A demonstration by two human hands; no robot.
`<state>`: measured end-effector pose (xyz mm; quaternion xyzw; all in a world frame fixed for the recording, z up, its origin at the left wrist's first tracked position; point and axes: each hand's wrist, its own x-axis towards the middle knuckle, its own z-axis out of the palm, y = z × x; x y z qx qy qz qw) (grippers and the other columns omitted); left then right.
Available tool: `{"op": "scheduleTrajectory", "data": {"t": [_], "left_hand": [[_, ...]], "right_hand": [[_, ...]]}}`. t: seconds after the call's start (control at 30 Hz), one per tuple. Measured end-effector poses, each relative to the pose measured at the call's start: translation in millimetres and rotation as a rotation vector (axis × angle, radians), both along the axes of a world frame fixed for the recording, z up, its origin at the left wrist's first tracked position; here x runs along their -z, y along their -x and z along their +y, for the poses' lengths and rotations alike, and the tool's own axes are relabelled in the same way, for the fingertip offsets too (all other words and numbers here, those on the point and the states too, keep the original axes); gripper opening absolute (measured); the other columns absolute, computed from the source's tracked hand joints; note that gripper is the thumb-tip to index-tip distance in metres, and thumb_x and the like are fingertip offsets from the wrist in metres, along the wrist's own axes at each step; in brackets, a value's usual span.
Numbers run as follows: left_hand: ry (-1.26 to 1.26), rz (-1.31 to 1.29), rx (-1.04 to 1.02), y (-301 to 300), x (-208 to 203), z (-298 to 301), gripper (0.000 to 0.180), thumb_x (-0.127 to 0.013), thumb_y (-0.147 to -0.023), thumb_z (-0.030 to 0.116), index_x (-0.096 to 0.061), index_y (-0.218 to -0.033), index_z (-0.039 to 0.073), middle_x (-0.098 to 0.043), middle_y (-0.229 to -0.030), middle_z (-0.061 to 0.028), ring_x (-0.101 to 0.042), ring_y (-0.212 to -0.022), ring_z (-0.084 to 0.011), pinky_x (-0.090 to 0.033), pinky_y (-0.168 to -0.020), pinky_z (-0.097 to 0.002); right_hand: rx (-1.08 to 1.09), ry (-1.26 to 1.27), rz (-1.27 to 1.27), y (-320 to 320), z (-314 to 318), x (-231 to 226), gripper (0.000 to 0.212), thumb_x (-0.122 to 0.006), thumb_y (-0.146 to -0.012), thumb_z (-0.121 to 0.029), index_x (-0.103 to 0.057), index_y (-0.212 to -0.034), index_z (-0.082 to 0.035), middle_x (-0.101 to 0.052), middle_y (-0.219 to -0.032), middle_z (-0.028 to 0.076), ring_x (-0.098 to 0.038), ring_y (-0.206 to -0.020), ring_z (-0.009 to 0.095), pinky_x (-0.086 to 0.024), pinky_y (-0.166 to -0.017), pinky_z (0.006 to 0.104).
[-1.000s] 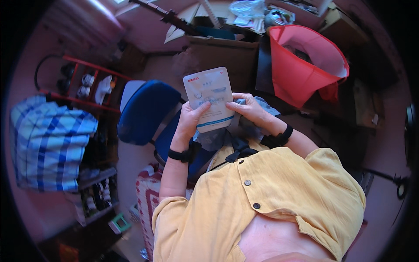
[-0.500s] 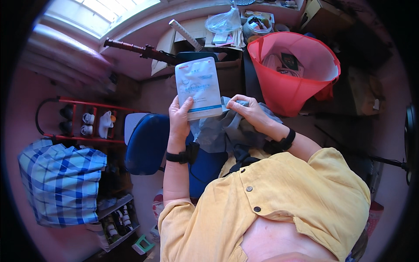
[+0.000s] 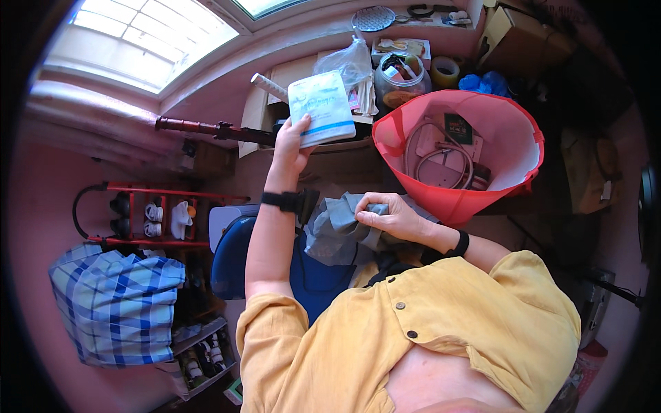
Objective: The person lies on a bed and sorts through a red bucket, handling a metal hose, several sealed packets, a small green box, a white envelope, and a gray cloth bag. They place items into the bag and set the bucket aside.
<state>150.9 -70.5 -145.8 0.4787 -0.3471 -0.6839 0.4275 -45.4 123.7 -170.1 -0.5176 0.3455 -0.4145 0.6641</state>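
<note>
My left hand (image 3: 292, 146) is raised and closed on a flat white-and-blue sachet (image 3: 321, 103), thumb on its front. Behind the sachet is an open cardboard box (image 3: 275, 74) of papers. Lower and to the right, my right hand (image 3: 394, 217) is closed on the gathered edge of a thin grey plastic bag (image 3: 327, 237). The bag hangs crumpled over a blue chair seat (image 3: 323, 279); what it contains cannot be made out. Just beyond my right hand stands a large red fabric bin (image 3: 441, 203) with a coiled tube and a dark green booklet inside.
At the back are a clear jar (image 3: 402, 86) of small items, a tape roll (image 3: 445, 71) and a blue plastic bag (image 3: 485, 84). On the left stand a red shoe rack (image 3: 162, 186) and something draped in blue checked cloth (image 3: 117, 303). A dark red rod (image 3: 213, 131) juts out below the window.
My left hand has lifted the sachet up and away toward the box. My right hand has dropped lower with the grey bag, apart from the sachet. The view has tilted upward.
</note>
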Motion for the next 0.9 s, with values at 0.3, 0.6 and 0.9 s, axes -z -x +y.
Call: {"op": "scheduleTrajectory", "data": {"t": [0.3,0.6,0.9], "left_hand": [[-0.054,0.027,0.136,70,33,-89,0.026,-0.057,-0.097,0.012,-0.05,-0.12,0.003,-0.061,-0.115,-0.0146,-0.065,-0.103,-0.0282,-0.055,-0.09,-0.0476],[-0.134,0.158,0.323,160,57,-130,0.032,-0.064,-0.093,0.011,-0.051,-0.121,0.006,-0.059,-0.117,-0.0105,-0.06,-0.106,-0.0257,-0.05,-0.094,-0.047],[0.532,-0.795,0.416,191,91,-151,0.065,-0.075,-0.081,0.029,-0.049,-0.13,-0.006,-0.059,-0.123,-0.024,-0.058,-0.113,-0.0342,-0.047,-0.097,-0.0408]], "right_hand": [[0.038,0.011,0.026,22,-8,1,0.017,-0.065,-0.092,-0.02,-0.064,-0.092,-0.003,-0.062,-0.086,0.003,-0.057,-0.085,0.012,-0.046,-0.08,0.028],[0.17,-0.023,0.098,23,-16,-2,0.018,-0.066,-0.092,-0.02,-0.064,-0.093,-0.002,-0.063,-0.086,0.004,-0.058,-0.085,0.011,-0.047,-0.08,0.0278],[0.267,-0.064,0.114,21,-19,-4,0.017,-0.065,-0.091,-0.019,-0.064,-0.093,-0.002,-0.063,-0.084,0.003,-0.057,-0.083,0.009,-0.047,-0.079,0.0264]]}}
